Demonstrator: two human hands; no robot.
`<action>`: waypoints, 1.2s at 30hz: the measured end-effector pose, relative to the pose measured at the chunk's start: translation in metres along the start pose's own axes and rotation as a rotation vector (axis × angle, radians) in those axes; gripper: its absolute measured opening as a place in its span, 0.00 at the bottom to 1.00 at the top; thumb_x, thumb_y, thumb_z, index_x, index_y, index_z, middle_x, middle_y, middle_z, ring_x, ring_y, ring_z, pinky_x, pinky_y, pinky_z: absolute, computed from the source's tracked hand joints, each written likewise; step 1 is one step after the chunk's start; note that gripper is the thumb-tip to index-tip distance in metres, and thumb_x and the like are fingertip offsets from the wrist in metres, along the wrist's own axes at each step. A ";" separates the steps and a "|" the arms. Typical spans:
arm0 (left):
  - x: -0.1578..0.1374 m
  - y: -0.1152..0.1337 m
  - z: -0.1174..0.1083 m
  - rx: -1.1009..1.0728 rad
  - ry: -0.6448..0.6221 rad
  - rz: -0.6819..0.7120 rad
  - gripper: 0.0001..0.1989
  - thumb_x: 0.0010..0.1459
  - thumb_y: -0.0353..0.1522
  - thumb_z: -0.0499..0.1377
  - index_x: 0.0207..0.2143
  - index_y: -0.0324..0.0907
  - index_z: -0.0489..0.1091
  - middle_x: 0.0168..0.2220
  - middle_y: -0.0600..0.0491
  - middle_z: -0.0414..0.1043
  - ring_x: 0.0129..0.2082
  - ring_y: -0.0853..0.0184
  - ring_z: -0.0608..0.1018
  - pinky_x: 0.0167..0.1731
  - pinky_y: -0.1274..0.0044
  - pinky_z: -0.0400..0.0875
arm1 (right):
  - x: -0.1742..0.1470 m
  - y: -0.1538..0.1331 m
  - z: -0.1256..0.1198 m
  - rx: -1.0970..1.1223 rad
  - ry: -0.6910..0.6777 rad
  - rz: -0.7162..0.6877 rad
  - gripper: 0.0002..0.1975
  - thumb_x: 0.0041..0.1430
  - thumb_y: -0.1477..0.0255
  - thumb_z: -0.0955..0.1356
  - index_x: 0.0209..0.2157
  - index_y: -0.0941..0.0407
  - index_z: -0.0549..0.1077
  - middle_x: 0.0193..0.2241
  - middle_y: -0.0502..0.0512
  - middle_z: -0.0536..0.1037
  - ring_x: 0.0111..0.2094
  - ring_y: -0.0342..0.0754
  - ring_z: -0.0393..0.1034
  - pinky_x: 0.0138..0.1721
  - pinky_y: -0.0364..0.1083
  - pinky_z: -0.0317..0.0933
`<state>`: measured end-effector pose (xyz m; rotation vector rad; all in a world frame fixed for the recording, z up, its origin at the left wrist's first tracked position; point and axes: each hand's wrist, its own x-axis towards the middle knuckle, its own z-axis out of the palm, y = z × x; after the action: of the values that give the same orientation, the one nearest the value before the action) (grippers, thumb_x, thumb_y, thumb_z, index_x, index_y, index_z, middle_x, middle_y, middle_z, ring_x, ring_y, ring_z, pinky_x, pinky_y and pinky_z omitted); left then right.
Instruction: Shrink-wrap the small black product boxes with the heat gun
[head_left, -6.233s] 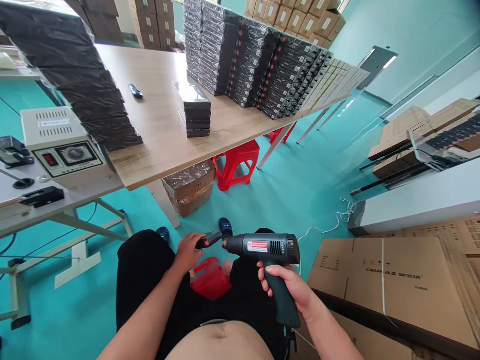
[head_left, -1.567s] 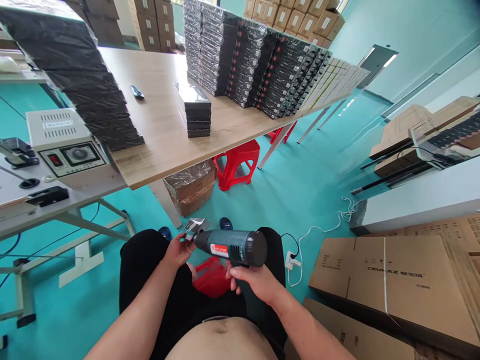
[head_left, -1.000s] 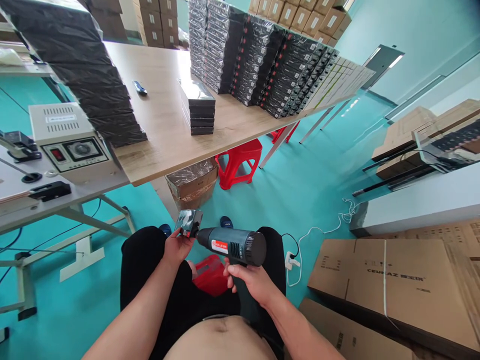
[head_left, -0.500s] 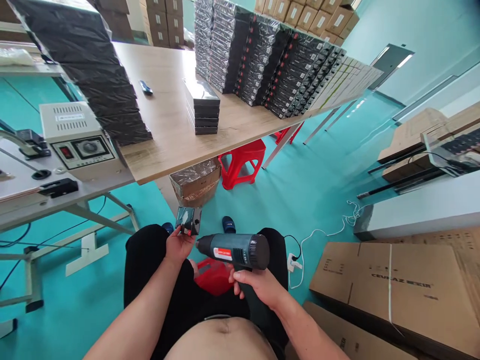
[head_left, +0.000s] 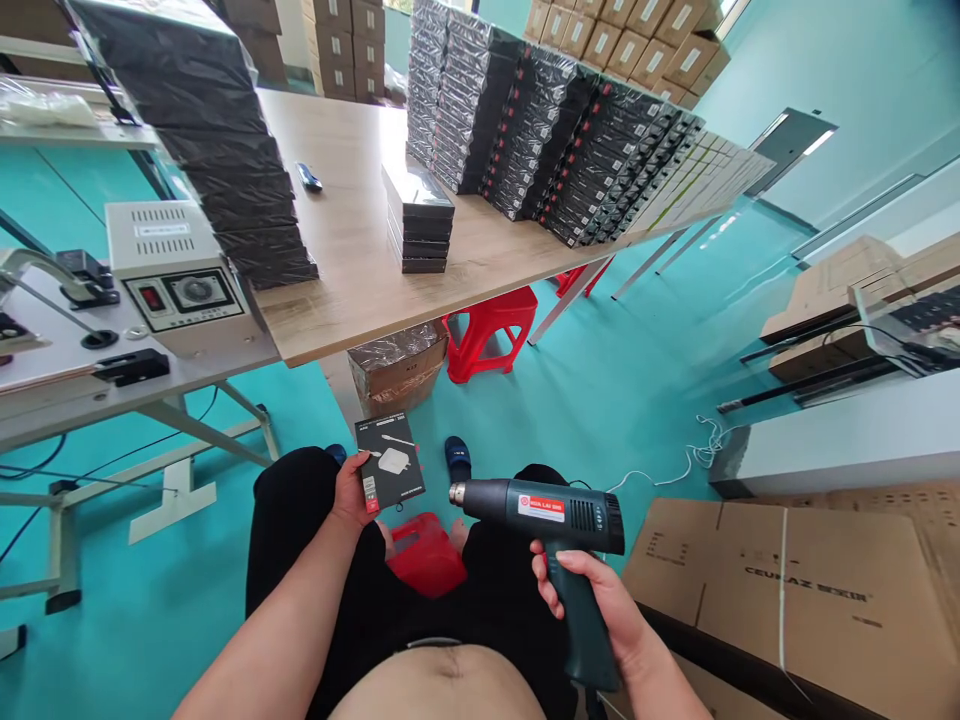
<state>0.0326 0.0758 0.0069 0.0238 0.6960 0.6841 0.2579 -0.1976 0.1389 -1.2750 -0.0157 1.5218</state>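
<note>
Both hands occupied, over the lap, well off the table. Left hand (head_left: 351,492) is clamped on a flat black box printed with a white charger and cable (head_left: 390,460); box sits just above the left knee side, broad printed face turned up to the wearer. Held that way, I'd judge, so the whole face can be seen at once.

Right hand (head_left: 592,590) is wrapped round the grip of a dark green pistol-shaped heat gun with a metal nozzle (head_left: 562,510). Nozzle faces the box's edge, near but not touching; the gap probably spares the left fingers.

On the wood-topped table (head_left: 337,250), a short stack of black boxes (head_left: 425,250) stands near the front edge, apart from the tall film-wrapped black stacks (head_left: 465,110) behind; likely kept separate for easy reach.

Pose: left forearm slants up from lower left, thumb on the near edge, fingertips seemingly showing round the far one. Right forearm rises from lower right, barrel nearly level, grip slanting down. Index finger's exact place on the trigger: cannot tell.
</note>
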 end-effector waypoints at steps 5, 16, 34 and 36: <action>-0.011 0.001 0.003 -0.054 -0.317 -0.090 0.27 0.50 0.37 0.57 0.53 0.36 0.67 0.43 0.40 0.77 0.45 0.48 0.77 0.45 0.55 0.69 | 0.013 -0.016 -0.001 0.060 0.030 -0.046 0.14 0.56 0.68 0.66 0.41 0.60 0.75 0.31 0.55 0.75 0.26 0.42 0.68 0.25 0.40 0.62; -0.009 -0.005 0.001 0.161 -0.128 -0.384 0.27 0.55 0.48 0.53 0.45 0.34 0.72 0.36 0.41 0.78 0.38 0.50 0.80 0.38 0.61 0.74 | 0.070 -0.048 0.091 -0.250 -0.100 -0.176 0.14 0.51 0.68 0.69 0.40 0.60 0.75 0.30 0.55 0.78 0.25 0.43 0.71 0.24 0.42 0.65; 0.038 -0.016 -0.028 0.080 0.296 -0.257 0.19 0.59 0.48 0.54 0.27 0.41 0.67 0.20 0.51 0.70 0.16 0.66 0.73 0.15 0.75 0.70 | 0.018 -0.007 0.021 -0.153 -0.029 -0.014 0.15 0.56 0.69 0.66 0.43 0.62 0.74 0.31 0.56 0.76 0.25 0.43 0.70 0.23 0.40 0.63; 0.041 -0.015 -0.028 0.058 0.318 -0.222 0.15 0.62 0.42 0.53 0.29 0.41 0.66 0.20 0.53 0.70 0.16 0.68 0.74 0.16 0.77 0.71 | 0.020 -0.004 0.022 -0.050 0.007 -0.013 0.15 0.56 0.69 0.66 0.43 0.62 0.74 0.31 0.55 0.76 0.26 0.42 0.70 0.23 0.39 0.63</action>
<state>0.0468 0.0824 -0.0425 -0.1103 1.0072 0.4571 0.2484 -0.1688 0.1370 -1.3174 -0.0576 1.5142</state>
